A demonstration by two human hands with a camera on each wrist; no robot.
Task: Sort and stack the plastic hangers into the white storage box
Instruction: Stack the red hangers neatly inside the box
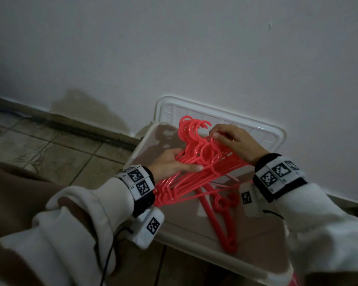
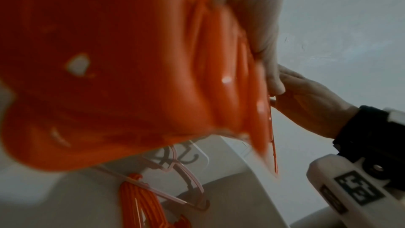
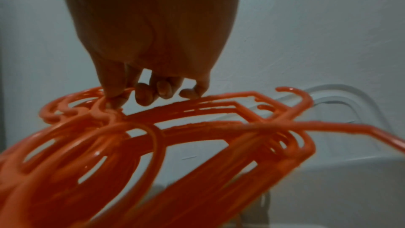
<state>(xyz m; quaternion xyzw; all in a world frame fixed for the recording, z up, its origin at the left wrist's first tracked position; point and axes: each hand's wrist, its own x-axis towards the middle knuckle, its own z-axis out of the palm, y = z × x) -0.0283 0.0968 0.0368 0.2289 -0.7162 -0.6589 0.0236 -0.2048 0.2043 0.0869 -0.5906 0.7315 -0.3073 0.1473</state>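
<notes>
A bundle of coral-red plastic hangers [image 1: 196, 162] is held above the white storage box [image 1: 139, 145], hooks pointing toward the wall. My left hand [image 1: 180, 164] grips the bundle's left side, thumb laid across the top. My right hand [image 1: 221, 137] curls its fingers over the bundle near the hook necks. In the right wrist view its fingertips [image 3: 114, 100] pinch one hanger of the bundle [image 3: 197, 136]. Inside the box lie more red hangers [image 1: 221, 219] and a pale pink one [image 1: 232, 179]. The left wrist view is mostly blurred orange hangers [image 2: 131, 75], with the right hand [image 2: 311, 107] beyond.
The box's translucent lid [image 1: 256, 129] leans on the white wall behind the box. Tiled floor [image 1: 50, 145] lies to the left. My brown-clad knee [image 1: 19, 193] and a black cable [image 1: 110, 254] are at lower left.
</notes>
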